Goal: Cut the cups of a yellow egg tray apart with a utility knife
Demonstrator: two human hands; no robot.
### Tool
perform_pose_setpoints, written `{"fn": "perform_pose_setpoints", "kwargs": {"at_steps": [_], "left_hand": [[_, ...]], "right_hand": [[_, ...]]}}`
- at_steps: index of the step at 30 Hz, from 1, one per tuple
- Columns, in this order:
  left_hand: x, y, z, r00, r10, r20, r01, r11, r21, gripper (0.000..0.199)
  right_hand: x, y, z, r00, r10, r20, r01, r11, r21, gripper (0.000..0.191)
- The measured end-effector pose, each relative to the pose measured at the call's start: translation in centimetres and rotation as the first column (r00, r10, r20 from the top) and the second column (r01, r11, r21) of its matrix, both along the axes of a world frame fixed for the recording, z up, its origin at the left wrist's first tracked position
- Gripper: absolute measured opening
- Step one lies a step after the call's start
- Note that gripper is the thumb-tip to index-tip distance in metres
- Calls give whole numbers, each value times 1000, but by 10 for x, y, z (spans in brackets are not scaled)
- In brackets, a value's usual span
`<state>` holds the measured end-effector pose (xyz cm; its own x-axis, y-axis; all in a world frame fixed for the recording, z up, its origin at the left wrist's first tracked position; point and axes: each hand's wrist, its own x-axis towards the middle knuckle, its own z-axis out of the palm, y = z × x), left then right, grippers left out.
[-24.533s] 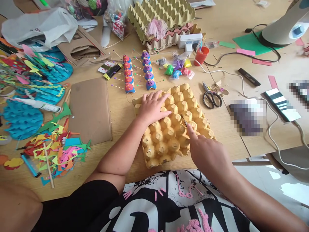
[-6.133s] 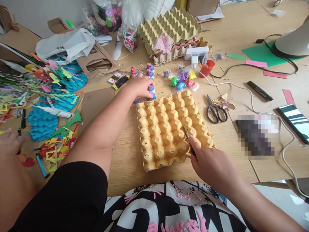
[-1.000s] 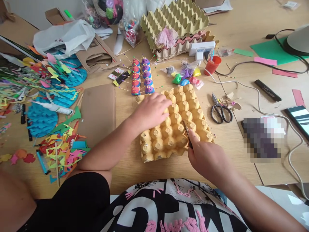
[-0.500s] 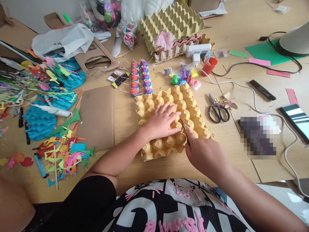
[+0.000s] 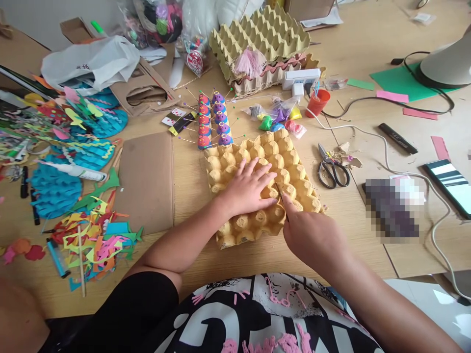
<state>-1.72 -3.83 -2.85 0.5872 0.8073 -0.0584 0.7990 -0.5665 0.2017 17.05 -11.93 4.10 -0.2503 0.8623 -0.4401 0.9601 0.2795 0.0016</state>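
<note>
An upturned yellow cardboard egg tray [image 5: 241, 221] lies on the table before me, bumps up. My left hand [image 5: 247, 189] rests flat on its middle, palm down with fingers spread, pressing on the tray. Closed around a thin dark knife [image 5: 278, 188], my right hand [image 5: 309, 230] is at the tray's near right part, index finger stretched along the back of the blade. The blade meets the tray between two rows of bumps, just right of my left fingertips. Most of the knife's handle is hidden in my fist.
Black-handled scissors [image 5: 333, 169] lie right of the tray. Painted egg-carton caterpillars [image 5: 221, 120] stand just behind it. Brown cardboard [image 5: 146, 184] and colourful paper scraps [image 5: 99, 235] lie to the left. A red cup [image 5: 318, 104] and a white cable [image 5: 386, 147] are at the right.
The camera view has shifted slightly. Both hands keep nearly the same places on the tray, with the blade still between the same rows.
</note>
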Motion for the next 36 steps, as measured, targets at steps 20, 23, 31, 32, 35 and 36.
{"fn": "perform_pose_setpoints", "kwargs": {"at_steps": [20, 23, 31, 32, 35, 36], "left_hand": [[1, 2, 0, 1000, 8, 27, -7, 1000, -25, 71], [1, 2, 0, 1000, 8, 24, -8, 1000, -25, 71], [0, 1, 0, 1000, 5, 31, -4, 1000, -24, 73], [0, 1, -1, 999, 5, 38, -5, 1000, -22, 73], [0, 0, -1, 999, 8, 51, -7, 1000, -19, 72], [1, 0, -1, 999, 8, 52, -7, 1000, -18, 72]], "right_hand": [[-5, 14, 1, 997, 20, 73, -15, 998, -66, 71], [-5, 13, -3, 997, 15, 71, -10, 998, -58, 70], [2, 6, -5, 998, 13, 62, -11, 1000, -29, 69], [3, 5, -4, 998, 9, 68, -7, 1000, -26, 69], [4, 2, -4, 997, 7, 75, -6, 1000, -13, 68], [3, 1, -4, 997, 6, 75, -5, 1000, -9, 68]]}}
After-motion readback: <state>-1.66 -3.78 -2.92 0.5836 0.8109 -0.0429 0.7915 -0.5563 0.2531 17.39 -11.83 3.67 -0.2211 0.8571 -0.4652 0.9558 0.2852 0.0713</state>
